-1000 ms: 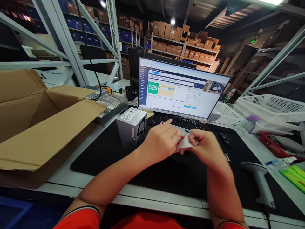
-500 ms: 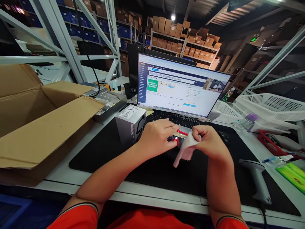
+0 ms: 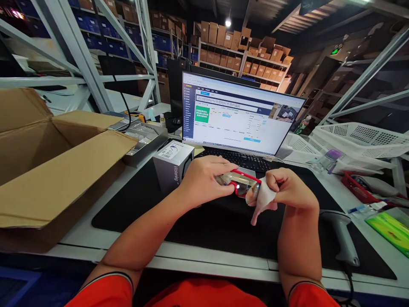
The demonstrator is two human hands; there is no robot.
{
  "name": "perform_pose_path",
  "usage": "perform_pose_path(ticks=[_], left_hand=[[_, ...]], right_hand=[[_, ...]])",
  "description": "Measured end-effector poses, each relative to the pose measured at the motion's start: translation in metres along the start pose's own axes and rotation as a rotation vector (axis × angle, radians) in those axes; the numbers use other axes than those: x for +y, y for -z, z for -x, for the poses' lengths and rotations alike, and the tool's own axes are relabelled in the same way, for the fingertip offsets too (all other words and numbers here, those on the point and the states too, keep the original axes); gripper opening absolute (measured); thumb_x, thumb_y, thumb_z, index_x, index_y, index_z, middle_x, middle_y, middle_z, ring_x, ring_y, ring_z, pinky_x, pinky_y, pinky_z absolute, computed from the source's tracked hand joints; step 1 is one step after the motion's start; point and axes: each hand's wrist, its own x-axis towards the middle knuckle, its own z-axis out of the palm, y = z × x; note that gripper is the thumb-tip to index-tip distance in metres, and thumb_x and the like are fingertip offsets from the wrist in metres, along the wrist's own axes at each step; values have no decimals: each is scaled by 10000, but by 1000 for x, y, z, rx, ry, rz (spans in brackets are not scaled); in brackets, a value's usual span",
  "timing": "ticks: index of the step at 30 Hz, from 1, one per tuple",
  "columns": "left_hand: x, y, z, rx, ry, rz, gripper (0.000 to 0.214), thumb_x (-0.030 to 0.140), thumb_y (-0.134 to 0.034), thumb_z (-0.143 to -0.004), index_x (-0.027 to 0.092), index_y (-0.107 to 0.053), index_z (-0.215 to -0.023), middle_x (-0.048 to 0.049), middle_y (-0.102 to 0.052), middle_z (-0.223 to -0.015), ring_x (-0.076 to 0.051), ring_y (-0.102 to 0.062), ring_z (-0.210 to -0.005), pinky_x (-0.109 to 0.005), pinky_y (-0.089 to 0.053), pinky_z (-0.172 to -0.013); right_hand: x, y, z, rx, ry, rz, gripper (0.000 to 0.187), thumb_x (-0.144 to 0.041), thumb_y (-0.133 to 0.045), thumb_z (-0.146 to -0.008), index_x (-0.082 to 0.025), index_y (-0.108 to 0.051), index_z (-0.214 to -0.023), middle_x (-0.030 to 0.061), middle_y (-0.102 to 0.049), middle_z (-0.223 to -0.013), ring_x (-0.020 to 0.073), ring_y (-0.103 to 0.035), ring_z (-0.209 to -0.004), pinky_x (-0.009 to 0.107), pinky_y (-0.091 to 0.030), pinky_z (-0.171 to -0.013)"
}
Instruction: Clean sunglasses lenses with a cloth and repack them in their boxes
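Note:
Red-framed glasses [image 3: 242, 186] with shiny lenses are pinched by my left hand [image 3: 206, 177], which covers their left end. My right hand [image 3: 292, 187] is closed on a whitish cloth [image 3: 266, 197], pressed against the right end of the glasses and partly hiding it. The cloth's lower corner hangs free below my fingers. Both hands are above the black desk mat [image 3: 217, 228]. Just left of my left hand, a grey and white box [image 3: 172, 166] stands upright on the mat.
An open cardboard box [image 3: 64, 179] fills the left side. Behind my hands are a keyboard [image 3: 236, 157] and a lit monitor [image 3: 236, 119]. A barcode scanner [image 3: 341, 238] lies at right, near white baskets [image 3: 364, 140], a red basket [image 3: 358, 187] and a green packet [image 3: 390, 230].
My right hand and the cloth have shifted right along the glasses, showing more of the red frame and lens. My left hand keeps its hold and has moved slightly left in view.

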Motion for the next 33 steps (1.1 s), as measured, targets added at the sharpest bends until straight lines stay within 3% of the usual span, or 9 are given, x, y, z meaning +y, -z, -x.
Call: perform_pose_path(ticks=[6, 11, 15, 19, 22, 24, 26, 29, 33], left_hand=[[-4, 6, -2, 4, 30, 5, 323, 99, -745, -637, 181, -799, -945, -19, -806, -926, -209, -759, -864, -285, -627, -760], [-3, 8, 0, 5, -78, -142, 297, 103, -748, -690, 158, -769, -981, -33, -795, -956, -211, -747, -889, -338, -633, -853], [5, -3, 3, -44, -242, -395, 180, 107, -667, -838, 133, -724, -1007, -37, -772, -917, -182, -722, -831, -409, -580, -1025], [4, -12, 3, -51, -458, -623, 154, 72, -549, -943, 103, -691, -895, -52, -743, -817, -173, -710, -824, -379, -539, -1092], [-6, -5, -1, -71, -460, -532, 156, 133, -578, -964, 121, -671, -1088, -83, -764, -1080, -206, -705, -1079, -442, -491, -1154], [-9, 5, -4, -65, -351, -489, 393, 196, -664, -930, 146, -578, -1310, -135, -655, -1358, -280, -583, -1325, -555, -402, -1207], [-7, 14, -6, 5, -200, -518, 619, 220, -732, -882, 159, -466, -1437, -186, -519, -1495, -344, -460, -1435, -608, -350, -1214], [3, 15, -2, 92, 7, -543, 590, 158, -713, -864, 158, -469, -1402, -180, -579, -1388, -338, -540, -1334, -530, -450, -1136], [15, -4, 10, -133, 122, -449, 689, 105, -737, -772, 135, -431, -1389, -159, -616, -1328, -330, -584, -1251, -483, -487, -1102]], right_hand=[[-2, 2, 2, 107, 100, 61, 568, -315, -898, -701, -227, -352, -571, 51, -708, -607, 236, -719, -568, 267, -502, -458], [-4, 1, 1, 113, 80, 117, 461, -281, -861, -711, -234, -406, -650, 61, -736, -729, 254, -724, -704, 321, -528, -609], [4, -27, -15, 341, 118, 517, 332, -129, -721, -701, -220, -413, -617, -44, -538, -573, 115, -485, -534, 235, -316, -512], [14, -58, -34, 489, 288, 824, 253, -56, -574, -671, -199, -402, -553, -49, -447, -547, 95, -376, -545, 253, -245, -540], [17, -55, -39, 493, 285, 663, 249, -52, -547, -639, -204, -377, -537, -59, -411, -519, 87, -361, -524, 246, -243, -529], [17, -42, -37, 471, 232, 415, 299, -64, -600, -634, -216, -357, -550, -69, -424, -515, 85, -373, -497, 234, -264, -508], [17, -28, -35, 507, 205, 154, 364, -91, -676, -653, -229, -346, -585, -75, -454, -521, 86, -385, -455, 231, -286, -478], [19, -22, -36, 589, 259, -102, 391, -138, -752, -690, -234, -377, -638, -68, -506, -561, 99, -445, -468, 226, -335, -480], [21, -38, -42, 640, 352, -161, 348, -77, -742, -653, -226, -429, -671, -55, -547, -632, 110, -505, -574, 222, -401, -553]])
